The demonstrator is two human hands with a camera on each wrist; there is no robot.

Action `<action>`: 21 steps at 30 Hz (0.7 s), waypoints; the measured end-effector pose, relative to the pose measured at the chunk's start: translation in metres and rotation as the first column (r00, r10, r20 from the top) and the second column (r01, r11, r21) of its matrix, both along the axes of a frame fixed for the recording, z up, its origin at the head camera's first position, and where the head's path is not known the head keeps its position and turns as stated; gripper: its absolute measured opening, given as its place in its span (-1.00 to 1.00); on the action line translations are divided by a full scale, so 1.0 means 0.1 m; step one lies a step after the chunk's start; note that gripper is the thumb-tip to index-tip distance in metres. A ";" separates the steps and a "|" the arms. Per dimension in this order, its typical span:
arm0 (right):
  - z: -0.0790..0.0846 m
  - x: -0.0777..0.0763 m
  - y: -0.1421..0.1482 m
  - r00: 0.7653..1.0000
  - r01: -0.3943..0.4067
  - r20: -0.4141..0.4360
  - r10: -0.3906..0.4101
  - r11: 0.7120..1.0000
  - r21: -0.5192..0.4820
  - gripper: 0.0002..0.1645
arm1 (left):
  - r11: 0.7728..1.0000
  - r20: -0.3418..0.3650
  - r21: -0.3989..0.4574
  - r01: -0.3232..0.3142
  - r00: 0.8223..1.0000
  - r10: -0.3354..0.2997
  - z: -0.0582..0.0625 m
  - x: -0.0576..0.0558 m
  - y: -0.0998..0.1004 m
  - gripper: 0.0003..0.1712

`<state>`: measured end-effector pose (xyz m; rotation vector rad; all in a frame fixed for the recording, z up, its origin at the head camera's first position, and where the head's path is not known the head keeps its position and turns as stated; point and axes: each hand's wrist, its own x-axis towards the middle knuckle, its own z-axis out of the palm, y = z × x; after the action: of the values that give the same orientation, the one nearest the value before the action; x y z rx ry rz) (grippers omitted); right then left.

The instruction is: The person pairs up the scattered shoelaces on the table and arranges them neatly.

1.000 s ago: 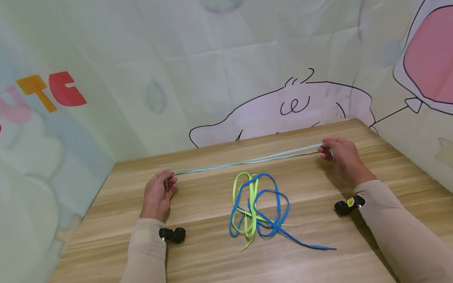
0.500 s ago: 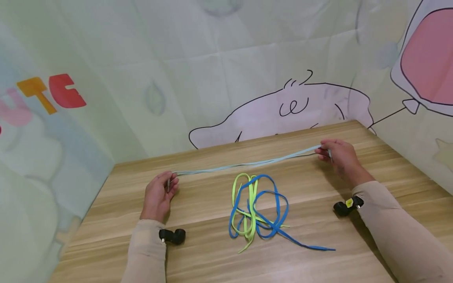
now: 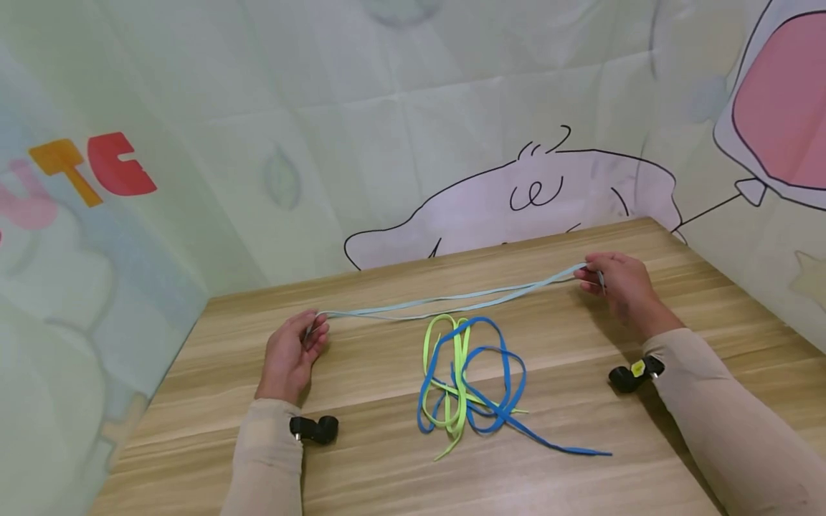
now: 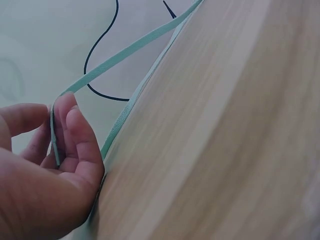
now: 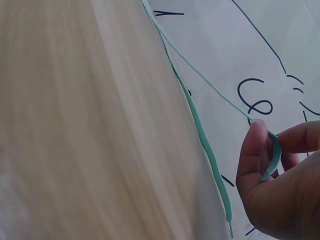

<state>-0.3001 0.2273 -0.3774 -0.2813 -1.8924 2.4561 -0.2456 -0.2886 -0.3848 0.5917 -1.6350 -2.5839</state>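
Observation:
A pale blue-green shoelace (image 3: 400, 307) stretches across the far part of the table, its two strands spread apart in the middle. At its left end my left hand (image 3: 288, 355) holds it, a short tip hanging inside the curled fingers in the left wrist view. My right hand (image 3: 622, 290) pinches the other end between thumb and fingertips. In the right wrist view a second strand with a tipped end hangs beside the right hand (image 5: 282, 172). Nearer me lie a yellow-green shoelace (image 3: 461, 358) and a blue shoelace (image 3: 506, 373), loosely looped over each other.
The wood-grain table (image 3: 361, 466) ends at a cloth backdrop (image 3: 310, 158) printed with cartoon shapes, which also rises along the left and right sides. Small black cameras sit on both wrists.
The pale lace has gone from nearly taut to slack, and its strands have parted, one dipping toward me. Both hands have barely moved. The yellow-green and blue laces lie as before.

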 end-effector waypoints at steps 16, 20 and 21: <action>0.02 -0.02 0.02 0.999 0.028 0.023 -0.027 1.000 -0.015 -0.88 | 1.000 0.010 0.017 -0.004 1.000 0.004 0.00 -0.02 -0.01 -0.53; 0.02 -0.01 0.03 0.999 0.033 0.023 -0.033 0.999 -0.018 -0.86 | 1.000 0.015 0.020 -0.018 1.000 0.018 0.00 -0.01 -0.03 -0.53; 0.02 -0.01 0.03 0.999 0.037 0.023 -0.037 0.999 -0.018 -0.86 | 0.999 0.015 0.023 -0.023 1.000 0.023 0.00 -0.01 -0.04 -0.53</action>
<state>-0.3011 0.2299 -0.3754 -0.3425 -1.8568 2.4583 -0.2464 -0.2923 -0.3848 0.6291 -1.5948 -2.5925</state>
